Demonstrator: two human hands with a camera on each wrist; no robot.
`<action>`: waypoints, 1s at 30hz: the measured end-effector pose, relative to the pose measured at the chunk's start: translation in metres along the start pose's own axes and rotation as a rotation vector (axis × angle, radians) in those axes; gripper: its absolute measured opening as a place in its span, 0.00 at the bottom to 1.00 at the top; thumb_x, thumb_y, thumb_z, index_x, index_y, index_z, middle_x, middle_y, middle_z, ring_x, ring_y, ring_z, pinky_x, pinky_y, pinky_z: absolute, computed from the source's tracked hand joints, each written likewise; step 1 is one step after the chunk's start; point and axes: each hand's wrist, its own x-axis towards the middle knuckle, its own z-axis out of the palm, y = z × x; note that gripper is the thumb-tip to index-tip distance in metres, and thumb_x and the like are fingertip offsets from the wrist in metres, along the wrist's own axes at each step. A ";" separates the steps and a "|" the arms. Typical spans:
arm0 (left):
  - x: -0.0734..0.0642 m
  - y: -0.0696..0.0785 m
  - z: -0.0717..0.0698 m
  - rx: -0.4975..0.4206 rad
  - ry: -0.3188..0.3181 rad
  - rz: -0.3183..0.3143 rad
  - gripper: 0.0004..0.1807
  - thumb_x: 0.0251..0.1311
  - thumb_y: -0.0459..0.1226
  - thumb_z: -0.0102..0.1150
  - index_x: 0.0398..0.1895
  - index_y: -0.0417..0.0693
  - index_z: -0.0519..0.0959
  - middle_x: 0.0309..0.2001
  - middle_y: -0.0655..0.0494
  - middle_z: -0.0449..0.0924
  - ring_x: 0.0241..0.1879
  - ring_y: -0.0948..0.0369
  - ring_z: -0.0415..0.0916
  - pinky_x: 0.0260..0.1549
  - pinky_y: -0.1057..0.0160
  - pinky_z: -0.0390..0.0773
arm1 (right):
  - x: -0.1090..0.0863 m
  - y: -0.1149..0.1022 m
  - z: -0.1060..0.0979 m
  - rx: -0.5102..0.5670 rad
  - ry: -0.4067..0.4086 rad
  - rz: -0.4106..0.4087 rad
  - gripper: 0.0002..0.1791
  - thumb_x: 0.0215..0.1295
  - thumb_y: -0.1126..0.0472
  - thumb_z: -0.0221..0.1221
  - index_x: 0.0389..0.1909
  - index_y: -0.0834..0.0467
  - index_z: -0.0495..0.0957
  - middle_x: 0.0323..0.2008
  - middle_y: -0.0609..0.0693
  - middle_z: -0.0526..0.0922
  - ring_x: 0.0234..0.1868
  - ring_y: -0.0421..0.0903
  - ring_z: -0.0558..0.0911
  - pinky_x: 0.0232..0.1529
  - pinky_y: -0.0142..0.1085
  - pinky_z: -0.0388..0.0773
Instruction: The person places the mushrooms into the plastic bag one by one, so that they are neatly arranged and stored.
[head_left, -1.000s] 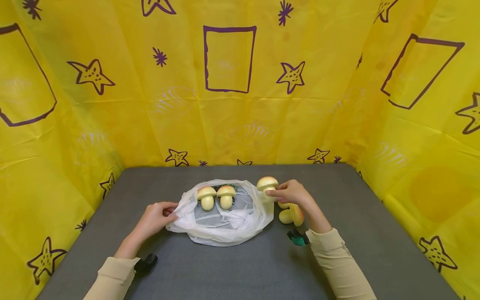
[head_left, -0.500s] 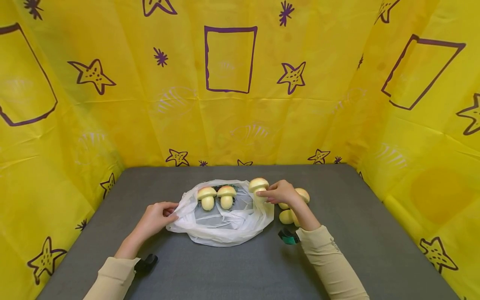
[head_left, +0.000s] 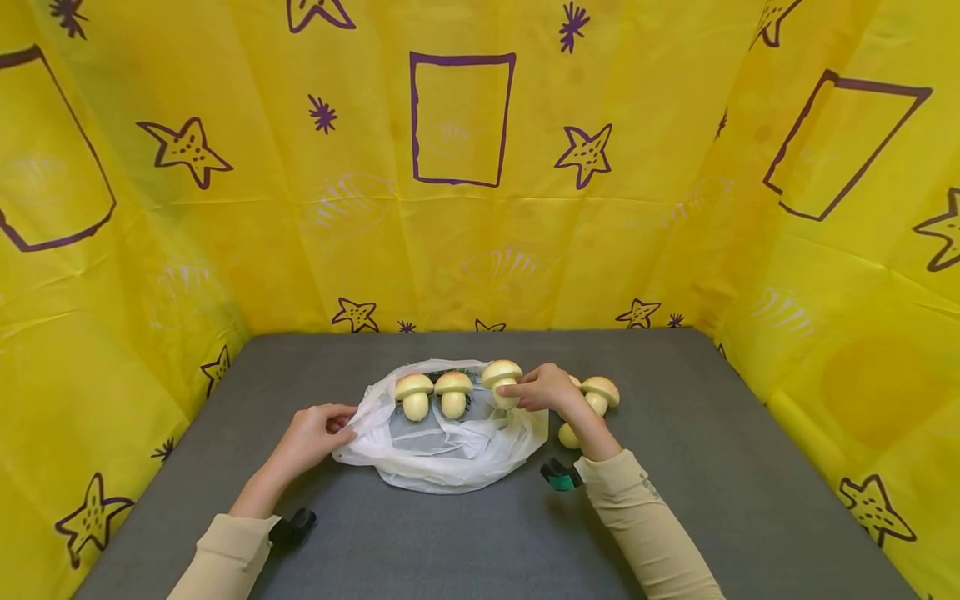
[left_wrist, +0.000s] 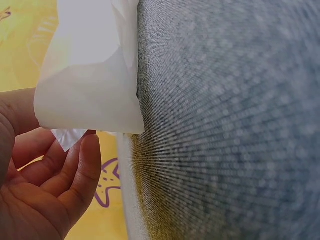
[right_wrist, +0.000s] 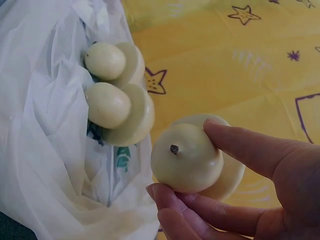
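Note:
A white plastic bag (head_left: 435, 475) lies with its mouth spread on the grey table. My left hand (head_left: 309, 435) pinches the bag's left rim between thumb and fingers; the left wrist view shows the white film (left_wrist: 92, 85) between them. Two toy mushrooms, a left one (head_left: 415, 396) and a right one (head_left: 453, 394), sit side by side in the bag. My right hand (head_left: 551, 390) grips a third toy mushroom (head_left: 501, 375) by its stem, over the right part of the bag opening. In the right wrist view the held mushroom (right_wrist: 185, 157) shows a dark spot on its stem end.
More toy mushrooms lie right of the bag, one with its cap (head_left: 602, 390) showing, others partly hidden behind my right wrist. The grey table (head_left: 420, 550) meets a yellow curtain (head_left: 465, 275) at the back and sides. Dark wrist bands (head_left: 292, 527) sit on both wrists.
My right hand has moved left with its mushroom, from the bag's right edge to over the opening. The mushrooms on the right have become more visible. The left hand has stayed still.

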 end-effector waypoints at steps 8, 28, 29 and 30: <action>0.000 -0.002 0.000 0.006 -0.005 0.005 0.18 0.50 0.34 0.67 0.46 0.37 0.82 0.33 0.51 0.83 0.31 0.61 0.77 0.29 0.68 0.76 | 0.009 0.000 0.010 0.019 0.005 0.017 0.24 0.51 0.46 0.69 0.33 0.65 0.85 0.28 0.58 0.86 0.31 0.52 0.86 0.36 0.40 0.82; 0.002 -0.002 0.000 0.002 -0.008 0.004 0.18 0.50 0.34 0.67 0.46 0.37 0.82 0.33 0.51 0.83 0.31 0.61 0.77 0.29 0.68 0.77 | 0.025 0.004 0.029 -0.023 0.099 0.050 0.23 0.49 0.45 0.70 0.20 0.64 0.82 0.21 0.58 0.85 0.27 0.52 0.86 0.27 0.35 0.80; 0.001 -0.002 0.000 0.002 -0.008 0.006 0.18 0.50 0.34 0.67 0.46 0.37 0.82 0.33 0.51 0.83 0.31 0.61 0.77 0.29 0.68 0.76 | 0.025 0.005 0.030 -0.029 0.102 0.049 0.23 0.49 0.45 0.69 0.20 0.64 0.82 0.21 0.58 0.85 0.27 0.52 0.86 0.26 0.35 0.80; 0.001 -0.002 -0.001 0.003 -0.009 0.006 0.18 0.50 0.34 0.67 0.46 0.37 0.82 0.33 0.51 0.83 0.31 0.61 0.77 0.29 0.68 0.76 | 0.026 0.005 0.031 -0.035 0.105 0.048 0.23 0.49 0.45 0.69 0.20 0.64 0.82 0.21 0.59 0.84 0.27 0.52 0.86 0.26 0.35 0.80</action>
